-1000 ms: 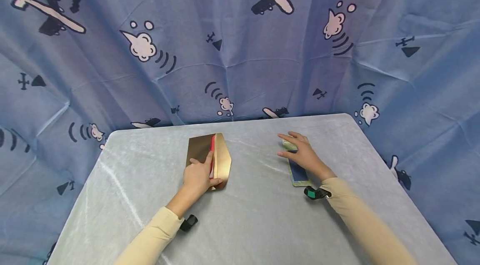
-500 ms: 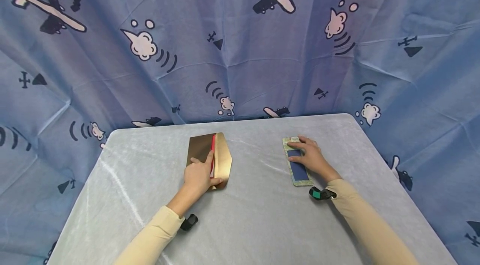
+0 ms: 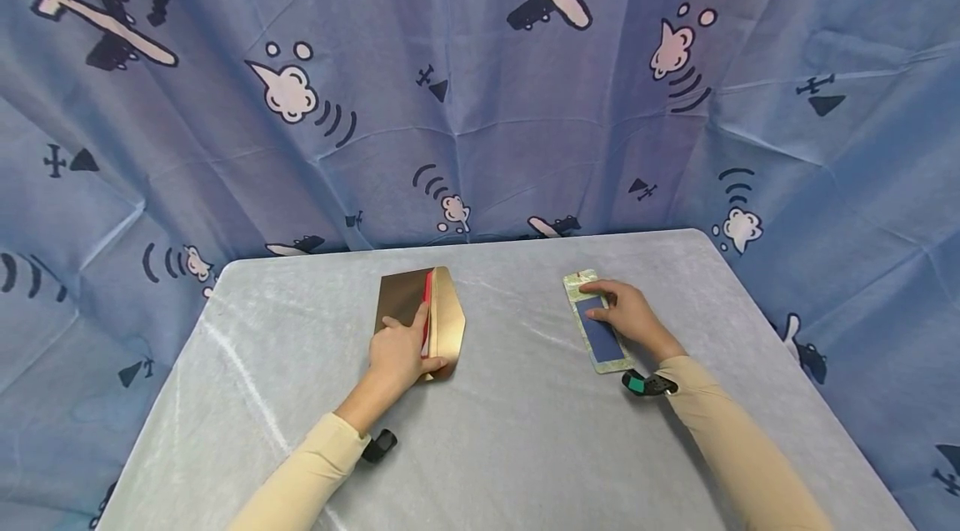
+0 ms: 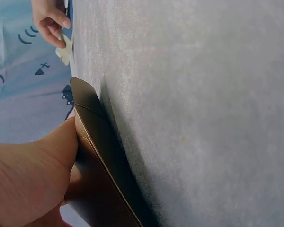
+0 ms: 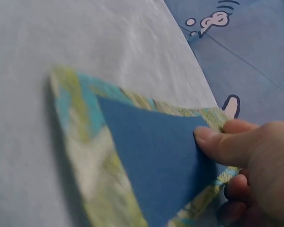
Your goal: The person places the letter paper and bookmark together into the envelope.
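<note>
A gold envelope [image 3: 450,318] is at the left middle of the table, its pointed flap opened to the right. Red and a little white show along its opening. My left hand [image 3: 397,354] holds it, index finger along the opening and thumb on the flap near the lower edge. In the left wrist view the envelope [image 4: 92,165] stands tilted against the hand. My right hand [image 3: 630,318] pinches the right edge of a long card [image 3: 600,339] with a blue panel and a green-and-teal patterned border. In the right wrist view the thumb lies on the blue panel of the card [image 5: 151,146], other fingers behind it.
Both things are on a light grey cloth-covered table [image 3: 495,448] with rounded far corners. Behind it hangs a blue curtain [image 3: 450,97] printed with airplanes. A dark wrist strap [image 3: 648,383] is on the right wrist, and a black device [image 3: 379,445] is at the left wrist.
My right hand has come down onto the card, taken hold of its right edge and tilted it slightly. My left hand and the envelope have stayed in place.
</note>
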`<state>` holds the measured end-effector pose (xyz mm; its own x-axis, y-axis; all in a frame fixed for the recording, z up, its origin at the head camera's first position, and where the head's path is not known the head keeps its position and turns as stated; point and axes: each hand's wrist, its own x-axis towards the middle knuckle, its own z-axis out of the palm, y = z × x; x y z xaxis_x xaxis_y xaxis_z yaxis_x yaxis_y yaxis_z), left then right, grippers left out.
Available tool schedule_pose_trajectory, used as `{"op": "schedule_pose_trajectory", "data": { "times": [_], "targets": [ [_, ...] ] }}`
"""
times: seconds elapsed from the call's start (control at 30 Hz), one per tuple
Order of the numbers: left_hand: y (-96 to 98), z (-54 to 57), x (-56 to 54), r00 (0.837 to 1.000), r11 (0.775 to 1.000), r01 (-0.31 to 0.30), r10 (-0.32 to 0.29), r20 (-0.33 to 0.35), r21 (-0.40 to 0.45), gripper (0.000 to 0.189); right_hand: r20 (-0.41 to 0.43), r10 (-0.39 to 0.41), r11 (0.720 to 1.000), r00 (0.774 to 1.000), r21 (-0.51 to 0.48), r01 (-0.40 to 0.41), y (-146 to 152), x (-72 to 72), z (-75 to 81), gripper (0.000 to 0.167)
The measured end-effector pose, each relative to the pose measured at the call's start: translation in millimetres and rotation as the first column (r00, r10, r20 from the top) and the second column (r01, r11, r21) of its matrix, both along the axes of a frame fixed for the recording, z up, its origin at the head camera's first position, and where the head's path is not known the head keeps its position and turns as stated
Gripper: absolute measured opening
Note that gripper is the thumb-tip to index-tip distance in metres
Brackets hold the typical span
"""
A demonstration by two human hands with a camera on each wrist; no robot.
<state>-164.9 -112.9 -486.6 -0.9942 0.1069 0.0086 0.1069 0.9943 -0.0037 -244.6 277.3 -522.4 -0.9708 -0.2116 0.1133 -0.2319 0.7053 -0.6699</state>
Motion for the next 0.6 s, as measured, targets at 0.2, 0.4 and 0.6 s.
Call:
{"op": "schedule_pose_trajectory", "data": {
  "times": [0.2,0.4,0.6],
  "targets": [
    [0.5,0.1,0.1,1.000,1.000,0.006,-0.006,-0.012,-0.005,0.107,0.053,0.049,0.998,0.997,0.024,-0.051,4,-2.3,6.9,0.041],
    [0.3,-0.4,0.3,1.000,1.000,0.004,-0.004,-0.008,-0.003,0.107,0.053,0.068,0.996,0.996,0.055,-0.070,6,-3.9,10.2,0.040],
    [-0.2,-0.5,0.4,1.000,1.000,0.001,-0.002,-0.016,-0.010,0.106,0.065,0.079,0.993,0.995,0.079,-0.084,7,-3.6,13.3,0.041]
  ]
}}
